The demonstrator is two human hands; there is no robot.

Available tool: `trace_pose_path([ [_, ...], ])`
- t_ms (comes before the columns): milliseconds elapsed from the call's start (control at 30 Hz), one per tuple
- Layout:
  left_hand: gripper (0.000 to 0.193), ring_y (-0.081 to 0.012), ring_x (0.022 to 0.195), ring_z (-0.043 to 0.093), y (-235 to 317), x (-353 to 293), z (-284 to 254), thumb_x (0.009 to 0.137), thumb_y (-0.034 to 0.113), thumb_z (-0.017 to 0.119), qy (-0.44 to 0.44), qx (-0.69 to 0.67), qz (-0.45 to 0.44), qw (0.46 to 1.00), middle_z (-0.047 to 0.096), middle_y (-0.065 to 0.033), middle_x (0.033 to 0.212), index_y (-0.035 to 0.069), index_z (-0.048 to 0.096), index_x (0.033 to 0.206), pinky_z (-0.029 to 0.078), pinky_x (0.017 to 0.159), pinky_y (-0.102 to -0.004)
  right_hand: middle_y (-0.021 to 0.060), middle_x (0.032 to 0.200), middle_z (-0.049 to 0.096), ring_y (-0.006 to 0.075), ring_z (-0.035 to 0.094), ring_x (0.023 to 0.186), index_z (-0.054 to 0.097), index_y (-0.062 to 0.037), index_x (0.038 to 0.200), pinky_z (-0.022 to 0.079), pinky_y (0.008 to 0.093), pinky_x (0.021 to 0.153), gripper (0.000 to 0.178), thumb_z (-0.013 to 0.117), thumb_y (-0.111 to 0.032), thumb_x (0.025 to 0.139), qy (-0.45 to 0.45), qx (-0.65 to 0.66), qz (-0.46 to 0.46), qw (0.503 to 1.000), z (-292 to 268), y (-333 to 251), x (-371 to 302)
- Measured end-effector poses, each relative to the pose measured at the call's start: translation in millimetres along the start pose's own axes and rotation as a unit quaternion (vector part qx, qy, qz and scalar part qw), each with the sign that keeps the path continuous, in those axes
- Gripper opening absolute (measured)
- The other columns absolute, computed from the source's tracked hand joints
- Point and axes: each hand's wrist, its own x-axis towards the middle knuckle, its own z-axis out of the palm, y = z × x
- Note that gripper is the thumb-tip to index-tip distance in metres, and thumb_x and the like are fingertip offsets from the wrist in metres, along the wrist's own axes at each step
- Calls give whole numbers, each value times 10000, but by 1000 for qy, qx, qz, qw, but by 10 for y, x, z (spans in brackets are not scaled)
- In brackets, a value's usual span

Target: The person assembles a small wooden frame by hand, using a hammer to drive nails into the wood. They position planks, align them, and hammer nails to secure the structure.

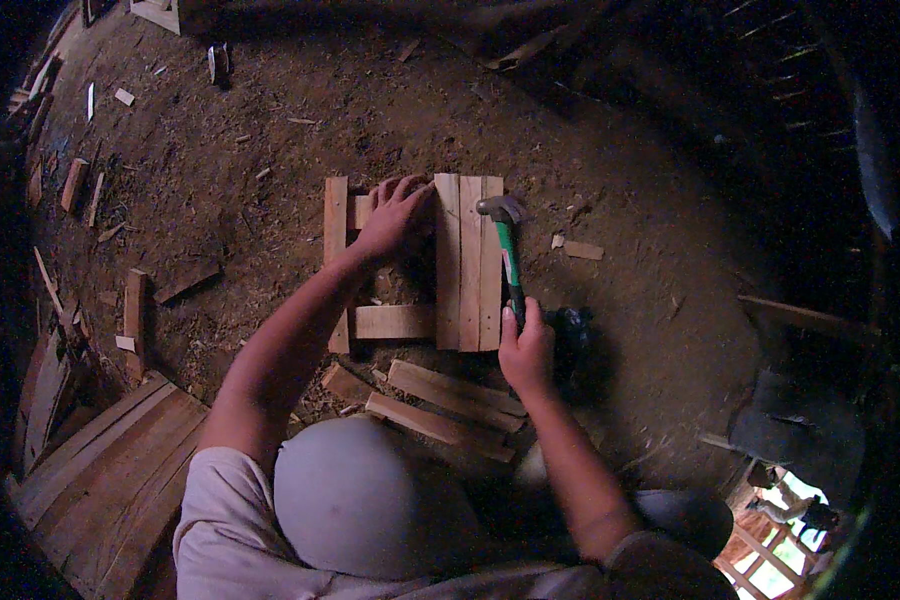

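A small wooden frame lies on the ground before me, made of two crosspieces with slats laid over them. Several slats sit side by side on its right part, and one more slat spans its left end. My right hand is wrapped round the green and black handle of a claw hammer, whose metal head is over the far right corner of the slats. At the far crosspiece my left hand has its fingers bent together against the slat edge; whatever they pinch is too small to make out.
Loose boards lie between my knees and the frame. A larger wooden panel stands at the lower left. Wood offcuts are scattered over the dirt floor. A dark bundle rests beside my right hand.
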Motion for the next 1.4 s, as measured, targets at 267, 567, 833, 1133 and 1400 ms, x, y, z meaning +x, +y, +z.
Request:
trace_pose_path([
  [267, 628, -430, 1320, 276, -11, 21, -101, 850, 294, 617, -38, 49, 33, 998, 320, -150, 1458, 251, 399, 1438, 244, 1068, -573, 244, 809, 648, 424, 653, 747, 530, 11, 1142, 493, 466, 599, 269, 539, -194, 969, 8, -26, -50, 998, 28, -43, 44],
  [567, 597, -459, 1295, 275, -55, 16, -47, 881, 295, 561, -28, 67, 58, 996, 299, -228, 1455, 198, 380, 1442, 255, 1021, -609, 243, 801, 646, 424, 653, 759, 545, 3, 1102, 485, 476, 603, 242, 548, -194, 963, 30, -38, -33, 998, 121, 87, 36],
  [833, 604, -475, 1304, 288, -116, 85, 23, 801, 244, 652, 21, -7, -20, 1000, 295, -241, 1447, 94, 455, 1352, 263, 1051, -616, 247, 843, 658, 415, 662, 784, 546, 23, 1151, 506, 454, 637, 269, 545, -165, 958, 29, -32, -63, 997, 137, 90, 30],
  [1133, 747, -459, 1317, 289, 49, 199, -51, 784, 204, 626, -21, 25, 37, 999, 295, -246, 1448, 117, 334, 1466, 249, 1065, -589, 233, 852, 664, 414, 661, 778, 556, 17, 1132, 509, 441, 632, 258, 542, -180, 966, 16, -28, -30, 999, 47, 91, 76],
  [1400, 763, -447, 1260, 344, -11, 182, -95, 793, 216, 612, 1, 51, 60, 997, 363, -242, 1388, 120, 298, 1482, 289, 1041, -569, 267, 798, 642, 445, 643, 729, 550, 43, 1156, 500, 482, 604, 287, 541, -165, 958, 17, -61, -112, 992, 47, -98, 102],
])
